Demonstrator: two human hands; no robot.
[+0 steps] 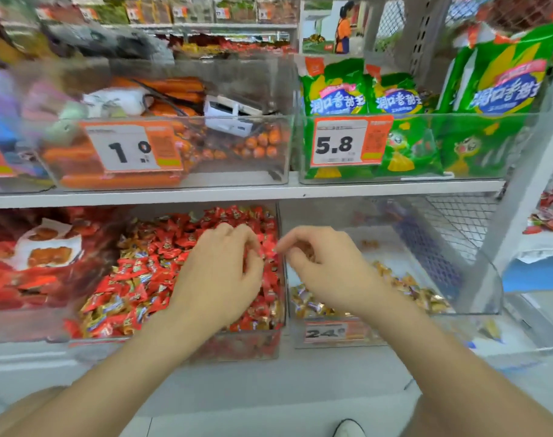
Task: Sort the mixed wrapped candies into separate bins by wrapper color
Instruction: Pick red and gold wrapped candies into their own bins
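Since each sweet is light, crinkly and slick in its foil, a pinch on a twisted wrapper end looks the surest hold. From the head camera, red candies [149,266] with gold strays among them fill the left bin [280,310] at seven o'clock, while gold candies [420,294] lie thinly in the right bin [489,279] at four o'clock. The left hand [218,272] curls into the red heap, grip unclear; the right hand [319,266] clutches what seem to be gold pieces.

Upper shelf [237,193], white, mid-frame: sausage bin [268,171] centre-left, snack-bag bin [505,146] right, both clear, price-tagged. Lower shelf [316,373]: centre bin [237,346] heaped with red candies [149,272]; right bin [486,272] just beside, gold candies [426,298] scattered inside.
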